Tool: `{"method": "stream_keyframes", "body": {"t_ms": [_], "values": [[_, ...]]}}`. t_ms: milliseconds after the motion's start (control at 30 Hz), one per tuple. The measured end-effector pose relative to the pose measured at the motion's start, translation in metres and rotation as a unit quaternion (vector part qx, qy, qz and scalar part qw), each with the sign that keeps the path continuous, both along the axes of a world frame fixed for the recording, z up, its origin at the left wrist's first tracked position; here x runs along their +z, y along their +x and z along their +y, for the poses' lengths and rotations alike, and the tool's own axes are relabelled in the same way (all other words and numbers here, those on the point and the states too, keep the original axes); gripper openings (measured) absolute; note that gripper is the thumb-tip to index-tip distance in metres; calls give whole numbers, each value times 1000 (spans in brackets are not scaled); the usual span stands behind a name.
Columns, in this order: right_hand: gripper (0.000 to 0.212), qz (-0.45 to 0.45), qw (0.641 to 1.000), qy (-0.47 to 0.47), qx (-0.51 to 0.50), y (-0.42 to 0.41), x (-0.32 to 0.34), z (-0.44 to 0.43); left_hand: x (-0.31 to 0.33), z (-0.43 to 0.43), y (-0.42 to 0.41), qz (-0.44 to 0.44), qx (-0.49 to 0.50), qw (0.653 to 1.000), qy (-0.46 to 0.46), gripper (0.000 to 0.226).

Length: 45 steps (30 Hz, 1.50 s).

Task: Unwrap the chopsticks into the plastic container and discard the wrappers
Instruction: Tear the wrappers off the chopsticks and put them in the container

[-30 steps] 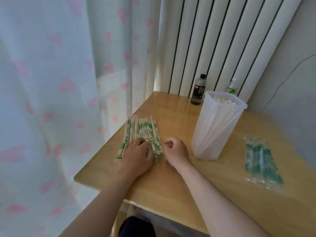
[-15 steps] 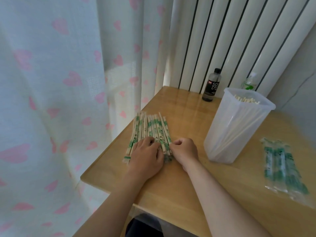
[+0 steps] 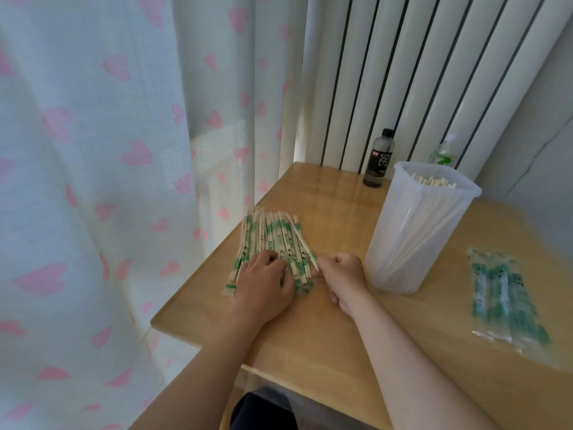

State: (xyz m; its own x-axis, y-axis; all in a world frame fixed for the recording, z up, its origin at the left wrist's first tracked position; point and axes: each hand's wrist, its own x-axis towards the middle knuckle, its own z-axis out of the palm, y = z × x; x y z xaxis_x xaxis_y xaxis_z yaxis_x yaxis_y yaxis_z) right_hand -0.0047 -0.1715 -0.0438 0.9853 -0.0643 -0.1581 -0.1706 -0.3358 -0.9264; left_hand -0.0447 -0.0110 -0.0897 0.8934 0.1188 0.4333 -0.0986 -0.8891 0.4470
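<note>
A pile of wrapped chopsticks [image 3: 273,234] with green print lies at the table's left side. My left hand [image 3: 266,283] rests on the near end of the pile, fingers curled onto the sticks. My right hand [image 3: 344,277] sits just right of the pile, fingers curled, pinching the near end of one wrapped pair at the pile's right edge. A tall translucent plastic container [image 3: 415,231] stands to the right of my right hand, with bare chopsticks [image 3: 434,181] leaning inside it. Empty green-printed wrappers [image 3: 505,299] lie flat at the table's right.
The wooden table [image 3: 310,336] ends close on the left beside a curtain with pink hearts [image 3: 108,181]. A dark soda bottle [image 3: 379,158] and a clear bottle with a green label [image 3: 445,155] stand at the back by a white radiator [image 3: 418,72].
The camera has swung left and nearer. My right hand has moved left to the pile's right edge and taken hold of a wrapped pair. My left hand stays on the pile.
</note>
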Motion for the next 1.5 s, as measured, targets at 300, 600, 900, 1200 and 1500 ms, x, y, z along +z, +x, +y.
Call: {"method": "stream_keyframes", "body": {"t_ms": [300, 600, 900, 1200, 1500], "values": [[21, 51, 955, 287, 55, -24, 3, -38, 14, 0, -8, 33, -19, 998, -46, 68], [21, 94, 936, 305, 146, -49, 23, -93, 27, -26, -6, -120, -65, 972, 192, 64], [51, 70, 814, 554, 159, -64, 43, -138, 70, -80, -5, -18, -231, 961, 154, 40], [21, -69, 916, 393, 25, -59, 54, -131, 98, -126, -6, 117, -198, 970, 81, 39], [13, -81, 908, 407, -61, -60, 63, -132, 107, -131, -3, 116, -193, 970, 89, 34]]}}
